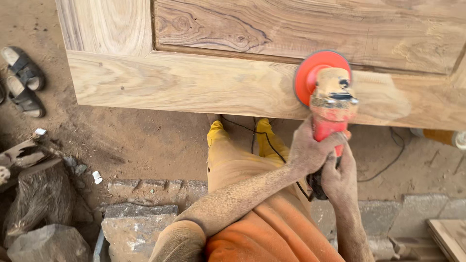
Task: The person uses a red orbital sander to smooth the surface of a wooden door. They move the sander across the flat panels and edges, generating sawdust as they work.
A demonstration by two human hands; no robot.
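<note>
Far to the left a pair of dark sandals (22, 80) lies on the dusty dirt floor (145, 140), and below them sits a heap of broken wood scraps and grey stones (39, 204). A row of rough stone blocks (141, 213) runs along the bottom toward the person's legs in yellow trousers (233, 160). Across the top stretches a big pale wooden door panel (194, 82), laid flat, its grain and knots plain to see, with a raised rail at the near edge. The person's left hand (308, 150), coated in sawdust, has its fingers curled tight around the red body of the angle grinder (330, 104), just behind the head. The grinder's round red sanding disc (310, 73) lies against the near rail of the panel, right of the middle. The right hand (340, 177) sits just behind the left, touching it, fingers wrapped closed around the dark rear handle. A thin black cable (388, 165) trails over the dirt to the right, and a corner of another wooden piece (449, 237) shows at the lower right.
</note>
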